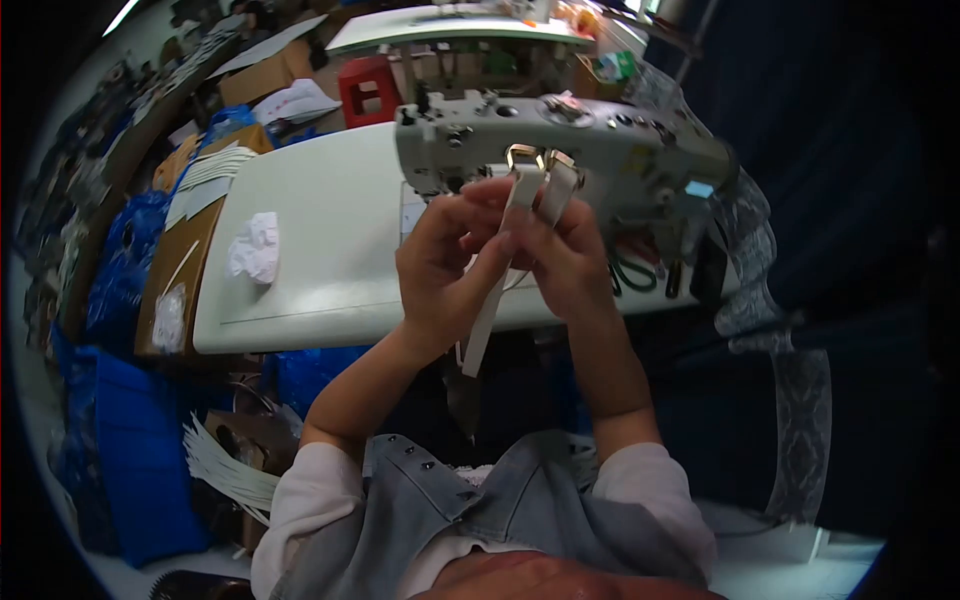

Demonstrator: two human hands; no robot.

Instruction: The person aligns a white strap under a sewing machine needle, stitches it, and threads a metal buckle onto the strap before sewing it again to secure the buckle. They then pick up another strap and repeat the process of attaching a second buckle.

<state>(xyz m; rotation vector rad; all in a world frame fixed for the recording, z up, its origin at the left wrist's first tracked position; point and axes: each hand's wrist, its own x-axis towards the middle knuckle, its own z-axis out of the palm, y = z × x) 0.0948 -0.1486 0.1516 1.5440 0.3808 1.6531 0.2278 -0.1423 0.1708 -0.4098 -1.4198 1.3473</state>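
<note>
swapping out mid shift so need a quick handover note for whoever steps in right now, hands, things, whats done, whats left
Left hand: shut on the long white strip, whose tail hangs down between the wrists.
Right hand: shut on the second white strip.
Both strips are held upright, side by side, in front of the sewing machine.
Done: each strip carries a gold ring at its top end.
Left: neither strip is under the machine; stitching cannot be told.
Spare white strips lie lower left; green scissors on the table.

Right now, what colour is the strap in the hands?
The strap is white, seen best in the head view.
</note>
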